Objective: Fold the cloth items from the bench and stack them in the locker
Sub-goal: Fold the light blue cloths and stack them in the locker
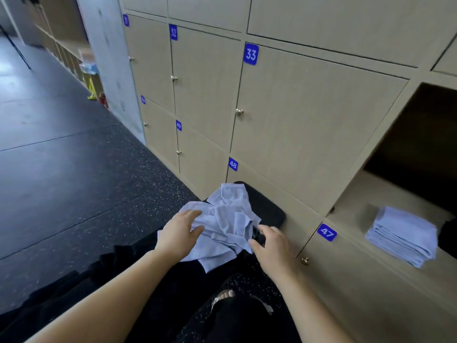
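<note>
Crumpled pale-blue cloth pile (226,216) is spread on black padded bench (268,206). Left hand (178,236) is laid flat on it, released. Pile edge is pinched by right hand (272,243). Folded pale-blue stack (403,236) is seen in open beige locker (358,194) beside bench.

yellow floor sign (91,91), speckled dark floor (74,194)

This is a locker room, by its flooring probably a gym's. Door 33 (309,115) belongs to a wall of beige wood-grain locker doors, each with a blue number plate (251,54) and a small round metal knob (239,111). Door 32 (202,82) is left of it, and 48 (269,191) and 47 (371,280) are below. Down and right of door 33, an open locker (366,189) holds a stack of folded pale-blue cloths (400,236). Below door 33 a black padded bench (268,206) carries crumpled cloths (222,219). Left of door 33 spreads dark speckled rubber flooring (74,181), with a yellow floor sign (91,91) far off.
</note>
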The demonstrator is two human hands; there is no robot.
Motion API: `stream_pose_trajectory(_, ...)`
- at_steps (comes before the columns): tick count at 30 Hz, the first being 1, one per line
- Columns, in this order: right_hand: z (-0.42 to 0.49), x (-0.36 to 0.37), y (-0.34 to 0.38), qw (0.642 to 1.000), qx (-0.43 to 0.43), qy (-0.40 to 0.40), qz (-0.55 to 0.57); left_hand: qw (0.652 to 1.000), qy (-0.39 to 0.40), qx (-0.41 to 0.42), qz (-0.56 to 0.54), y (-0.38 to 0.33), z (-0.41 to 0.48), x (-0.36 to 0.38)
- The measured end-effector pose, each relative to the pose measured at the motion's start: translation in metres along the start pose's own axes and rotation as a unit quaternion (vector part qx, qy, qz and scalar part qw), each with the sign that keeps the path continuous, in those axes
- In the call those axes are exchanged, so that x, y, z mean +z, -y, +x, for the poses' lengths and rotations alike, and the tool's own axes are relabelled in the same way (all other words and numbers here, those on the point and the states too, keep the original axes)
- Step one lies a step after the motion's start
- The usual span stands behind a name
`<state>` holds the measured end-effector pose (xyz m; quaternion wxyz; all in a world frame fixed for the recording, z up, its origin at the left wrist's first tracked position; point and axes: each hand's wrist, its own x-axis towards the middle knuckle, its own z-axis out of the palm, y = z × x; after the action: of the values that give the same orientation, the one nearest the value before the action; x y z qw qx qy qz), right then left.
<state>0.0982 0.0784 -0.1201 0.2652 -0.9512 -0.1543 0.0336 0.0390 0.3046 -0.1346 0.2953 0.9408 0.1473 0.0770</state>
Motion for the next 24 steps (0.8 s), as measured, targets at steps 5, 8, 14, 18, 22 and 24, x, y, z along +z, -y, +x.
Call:
stream_pose_trajectory(5,0.032,0.025,-0.010,0.999,0.041,0.009,-0.020,0.998,0.032,0.045,-0.002,-0.011,0.039,0.039)
stream_pose_trajectory(8,0.052,0.041,-0.010,0.998,0.055,0.014,-0.029,0.996,0.053,0.075,-0.004,-0.019,0.066,0.058)
stream_pose_trajectory(14,0.079,0.058,-0.010,0.999,0.041,0.008,-0.024,0.984,0.111,0.141,0.004,-0.027,0.107,0.082)
stream_pose_trajectory(18,0.087,0.048,-0.003,1.000,-0.001,-0.010,0.006,0.980,0.121,0.155,-0.026,-0.024,0.120,0.073)
stream_pose_trajectory(22,0.098,0.024,0.012,0.998,-0.044,-0.020,0.044,0.986,0.080,0.139,-0.051,-0.030,0.121,0.040)
stream_pose_trajectory(24,0.101,0.006,0.024,0.997,-0.060,-0.030,0.049,0.987,0.054,0.132,-0.081,-0.039,0.118,0.016)
